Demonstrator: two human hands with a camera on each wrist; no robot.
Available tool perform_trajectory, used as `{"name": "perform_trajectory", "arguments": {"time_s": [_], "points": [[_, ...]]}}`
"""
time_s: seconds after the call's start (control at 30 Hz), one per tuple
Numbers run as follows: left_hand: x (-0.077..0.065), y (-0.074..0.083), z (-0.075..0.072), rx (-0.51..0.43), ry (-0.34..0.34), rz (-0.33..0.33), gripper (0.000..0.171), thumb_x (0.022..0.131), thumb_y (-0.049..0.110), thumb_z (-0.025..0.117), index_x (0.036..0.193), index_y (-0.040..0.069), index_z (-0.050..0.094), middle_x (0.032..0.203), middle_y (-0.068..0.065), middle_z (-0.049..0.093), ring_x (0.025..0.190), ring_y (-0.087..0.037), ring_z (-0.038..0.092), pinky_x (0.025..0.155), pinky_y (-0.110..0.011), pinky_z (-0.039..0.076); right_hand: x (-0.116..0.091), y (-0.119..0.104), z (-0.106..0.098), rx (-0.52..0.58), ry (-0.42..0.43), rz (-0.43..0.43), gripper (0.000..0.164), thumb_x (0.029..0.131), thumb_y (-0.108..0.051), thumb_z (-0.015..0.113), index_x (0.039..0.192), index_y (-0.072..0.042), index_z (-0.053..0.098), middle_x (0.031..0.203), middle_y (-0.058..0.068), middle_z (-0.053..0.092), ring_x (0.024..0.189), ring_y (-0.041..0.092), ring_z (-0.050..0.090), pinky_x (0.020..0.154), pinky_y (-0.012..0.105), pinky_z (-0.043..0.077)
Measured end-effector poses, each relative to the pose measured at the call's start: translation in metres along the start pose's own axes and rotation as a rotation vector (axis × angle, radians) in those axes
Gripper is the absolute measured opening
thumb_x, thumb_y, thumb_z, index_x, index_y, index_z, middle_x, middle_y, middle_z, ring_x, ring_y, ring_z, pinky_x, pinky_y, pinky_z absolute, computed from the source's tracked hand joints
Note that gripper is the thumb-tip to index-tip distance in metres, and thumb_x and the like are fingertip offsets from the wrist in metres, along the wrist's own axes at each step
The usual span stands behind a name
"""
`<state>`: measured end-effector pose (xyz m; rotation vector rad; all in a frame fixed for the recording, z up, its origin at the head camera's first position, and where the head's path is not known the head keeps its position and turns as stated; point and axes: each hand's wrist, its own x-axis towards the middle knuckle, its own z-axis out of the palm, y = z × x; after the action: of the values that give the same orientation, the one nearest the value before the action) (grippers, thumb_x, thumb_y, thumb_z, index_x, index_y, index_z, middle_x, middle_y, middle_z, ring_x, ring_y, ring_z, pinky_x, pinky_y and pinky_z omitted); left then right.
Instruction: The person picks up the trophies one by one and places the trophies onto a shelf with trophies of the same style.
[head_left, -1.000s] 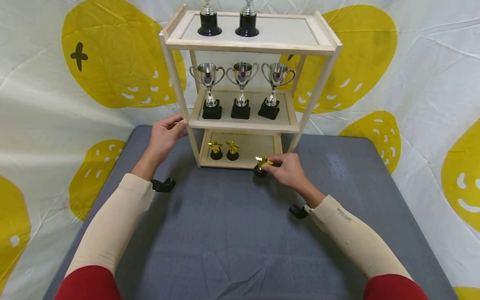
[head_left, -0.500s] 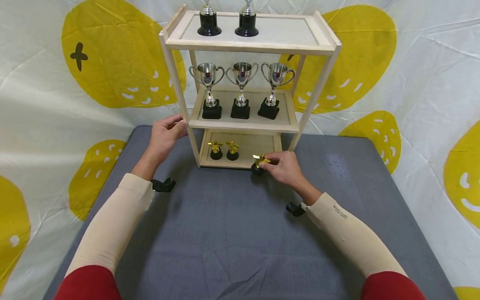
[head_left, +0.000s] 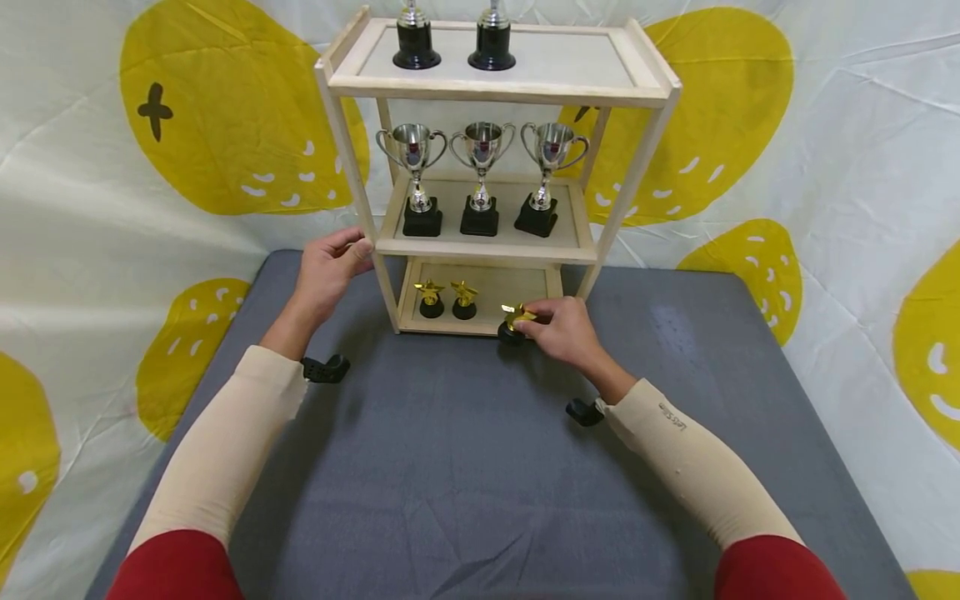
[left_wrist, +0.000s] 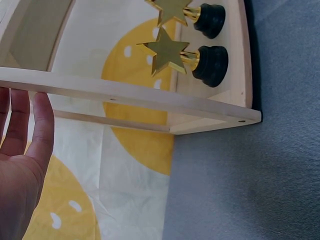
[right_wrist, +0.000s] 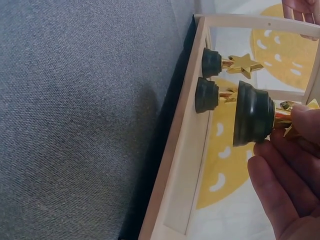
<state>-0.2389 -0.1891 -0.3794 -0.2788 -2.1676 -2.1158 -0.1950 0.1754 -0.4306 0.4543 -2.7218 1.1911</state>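
My right hand (head_left: pixel 564 331) pinches a small gold star trophy (head_left: pixel 512 323) by its gold part, just in front of the bottom shelf (head_left: pixel 517 287). Its round black base (right_wrist: pixel 253 115) hangs free of the shelf in the right wrist view. Two matching star trophies (head_left: pixel 431 298) (head_left: pixel 464 299) stand upright side by side on the left of that shelf. My left hand (head_left: pixel 327 271) is at the left front post of the wooden rack (head_left: pixel 487 250). In the left wrist view its nearly straight fingers (left_wrist: pixel 42 122) touch the post's side.
Three silver two-handled cups (head_left: pixel 415 167) (head_left: pixel 482 167) (head_left: pixel 547 167) stand on the middle shelf, the right one turned slightly. Two trophies with black bases (head_left: pixel 417 43) (head_left: pixel 492 43) stand on top, cut off by the frame. Grey cloth (head_left: pixel 450 467) covers the table; a patterned curtain (head_left: pixel 750 167) hangs behind.
My right hand has carried the star trophy a little to the left and closer to the bottom shelf. The left hand stays at the rack's post.
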Motion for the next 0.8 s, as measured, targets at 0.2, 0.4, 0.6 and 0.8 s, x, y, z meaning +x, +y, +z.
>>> {"name": "perform_trajectory", "arguments": {"time_s": [0.2, 0.4, 0.6, 0.8], "points": [[-0.0010, 0.0013, -0.0001, 0.000, 0.000, 0.007, 0.043, 0.103, 0.013, 0.064, 0.138, -0.012, 0.060, 0.107, 0.013, 0.071, 0.103, -0.001, 0.070, 0.092, -0.022, 0.062, 0.0021, -0.0004, 0.0001, 0.009, -0.011, 0.015, 0.016, 0.087, -0.014, 0.083, 0.098, -0.003, 0.084, 0.093, 0.013, 0.081, 0.076, 0.019, 0.075, 0.064, 0.022, 0.056], [0.0008, 0.0030, -0.0003, -0.016, 0.002, 0.013, 0.044, 0.103, 0.012, 0.063, 0.140, -0.013, 0.058, 0.107, 0.013, 0.071, 0.103, -0.001, 0.070, 0.092, -0.022, 0.062, 0.0061, 0.0000, 0.0019, -0.003, -0.009, 0.013, 0.016, 0.088, -0.015, 0.083, 0.099, -0.003, 0.084, 0.096, 0.013, 0.081, 0.079, 0.021, 0.075, 0.066, 0.025, 0.057], [0.0013, 0.0040, -0.0004, 0.003, 0.000, 0.020, 0.044, 0.103, 0.011, 0.063, 0.139, -0.014, 0.057, 0.106, 0.014, 0.071, 0.102, 0.000, 0.070, 0.095, -0.030, 0.061, 0.0088, -0.0008, 0.0022, -0.003, -0.003, 0.014, 0.015, 0.088, -0.015, 0.083, 0.097, -0.003, 0.084, 0.094, 0.013, 0.081, 0.078, 0.022, 0.073, 0.065, 0.028, 0.056], [-0.0008, 0.0014, -0.0009, -0.009, -0.004, 0.015, 0.046, 0.102, 0.014, 0.064, 0.139, -0.013, 0.058, 0.108, 0.014, 0.072, 0.102, 0.000, 0.071, 0.096, -0.030, 0.060, 0.0079, 0.0007, 0.0034, 0.006, -0.010, 0.021, 0.015, 0.088, -0.015, 0.082, 0.097, -0.003, 0.083, 0.094, 0.013, 0.081, 0.077, 0.021, 0.072, 0.063, 0.026, 0.055]]}}
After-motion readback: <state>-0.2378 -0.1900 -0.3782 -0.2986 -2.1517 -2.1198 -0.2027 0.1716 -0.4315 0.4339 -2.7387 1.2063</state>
